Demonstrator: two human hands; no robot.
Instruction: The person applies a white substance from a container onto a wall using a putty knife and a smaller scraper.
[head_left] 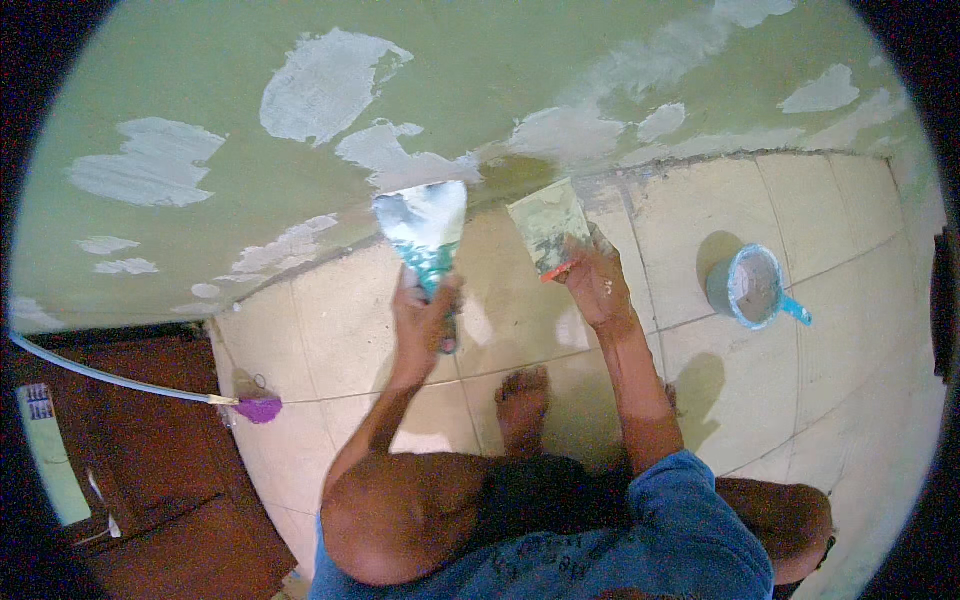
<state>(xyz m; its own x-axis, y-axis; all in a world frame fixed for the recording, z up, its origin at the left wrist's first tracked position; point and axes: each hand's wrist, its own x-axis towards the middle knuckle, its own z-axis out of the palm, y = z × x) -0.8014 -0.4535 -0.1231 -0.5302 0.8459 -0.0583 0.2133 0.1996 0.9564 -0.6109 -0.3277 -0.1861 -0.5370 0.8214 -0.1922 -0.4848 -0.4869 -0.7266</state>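
Observation:
My left hand (428, 322) is closed round the handle of a putty knife (424, 225). Its wide blade is smeared white, with green near the handle, and points up toward the wall's foot. In my right hand (600, 284) is a flat, roughly square scraper plate (549, 224) with a red-orange edge, gripped along its lower side. Greyish putty coats its face. The two tools are apart, side by side in front of the green wall (450, 70), which carries several white putty patches (335, 85).
A light-blue dipper (757, 287) with whitish putty inside stands on the tiled floor (720, 380) to the right. At the left, a pale pole ends in a purple head (260, 410) beside a dark brown door (150, 450). My bare foot (522, 405) rests below the tools.

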